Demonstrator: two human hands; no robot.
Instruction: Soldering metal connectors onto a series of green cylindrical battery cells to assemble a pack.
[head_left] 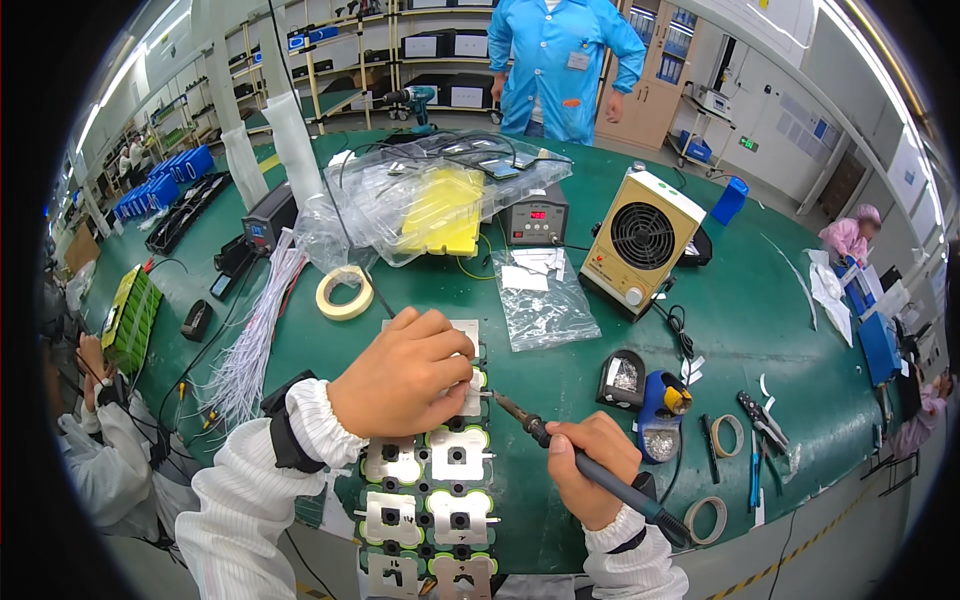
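A battery pack (458, 456) with square nickel plates on green-ringed cells lies in front of me, running down to the near edge. My left hand (405, 378) rests over its far part with fingers bent and pressed together at a plate's edge. Whatever the fingertips pinch is hidden. My right hand (594, 468) grips a soldering iron (618, 487) by its dark handle. The iron points left, its tip close to a metal tab by my left fingertips; I cannot tell whether they touch.
A blue iron stand (660, 415) and tape rolls (706, 520) sit at right. Farther back are a fan unit (640, 235), soldering station (537, 216) and plastic bags (545, 305). White wires (255, 345) and masking tape (344, 292) lie left. A person in blue (565, 60) stands across the table.
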